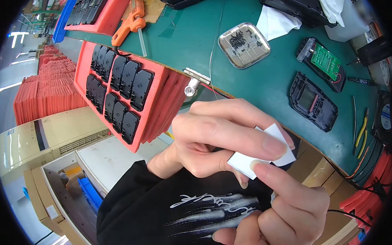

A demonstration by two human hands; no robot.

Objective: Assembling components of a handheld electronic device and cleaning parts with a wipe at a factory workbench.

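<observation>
My left hand point(218, 134) is closed in a pinch around small white flat pieces point(243, 164), held up in front of my chest. They have straight edges and overlap at an angle; the fingers cover part of them, so I cannot tell how they join. From the lower right comes my right hand point(289, 210), one outstretched fingertip touching the lower edge of the white pieces. Its remaining fingers are loosely bent, apart from that fingertip and with nothing visible in them.
On the green bench lie a metal dish of small black screws point(244, 45), an opened device housing with circuit board point(325, 62), a front cover point(312, 102), pliers point(361, 134) and an orange glue gun point(132, 21). Red foam trays point(156, 106) with black covers stack at the left.
</observation>
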